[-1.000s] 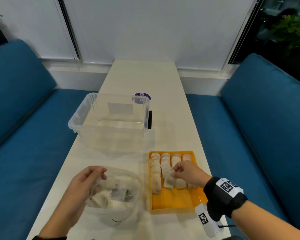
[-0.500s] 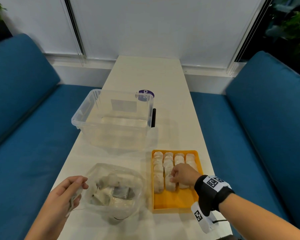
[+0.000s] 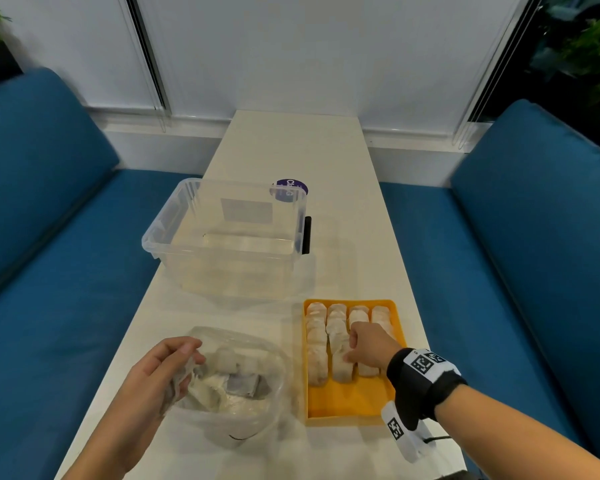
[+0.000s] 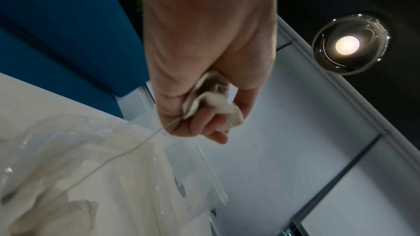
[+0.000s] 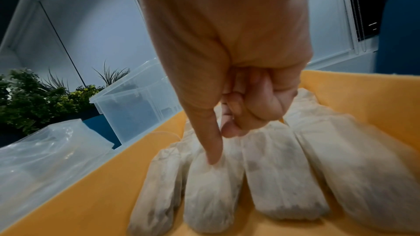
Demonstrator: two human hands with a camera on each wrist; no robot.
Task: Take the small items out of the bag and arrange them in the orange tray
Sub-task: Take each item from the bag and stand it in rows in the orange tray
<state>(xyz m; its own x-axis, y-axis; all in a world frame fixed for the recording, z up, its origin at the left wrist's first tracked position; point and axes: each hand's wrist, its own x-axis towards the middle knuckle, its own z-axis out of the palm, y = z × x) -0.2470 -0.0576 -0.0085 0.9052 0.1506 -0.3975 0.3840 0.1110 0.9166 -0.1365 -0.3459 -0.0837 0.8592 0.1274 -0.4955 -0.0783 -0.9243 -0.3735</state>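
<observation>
Left hand [image 3: 160, 372] is at the near-left rim of the clear plastic bag [image 3: 257, 420], fingers curled round one crumpled white sachet [image 4: 211, 101]; a thin string runs from that sachet down toward the bag's mouth. Further sachets and a dark flat packet [image 3: 245, 388] lie inside the bag, which rests on the white table [image 3: 291, 150] just left of the orange tray [image 3: 347, 407].

Right hand [image 3: 369, 344] is over the middle of the tray. Fingers are folded in toward the palm, and the thumb [image 5: 212, 143] points down with its tip pressing on the nearest sachet of the second row from the left [image 5: 211, 195]. The folded fingers appear to hold nothing, though the wrist view is blurred at that point.

The tray holds four rows of white sachets [image 3: 317, 337] laid side by side, running from the far wall toward the person. The near strip of the tray floor is bare orange.

A clear plastic storage bin [image 3: 174, 220] stands on the table beyond the bag and tray, with a black clip on its right side. A purple round sticker [image 3: 289, 190] shows behind its far right corner. Blue sofa cushions [image 3: 49, 237] flank the table on both sides.
</observation>
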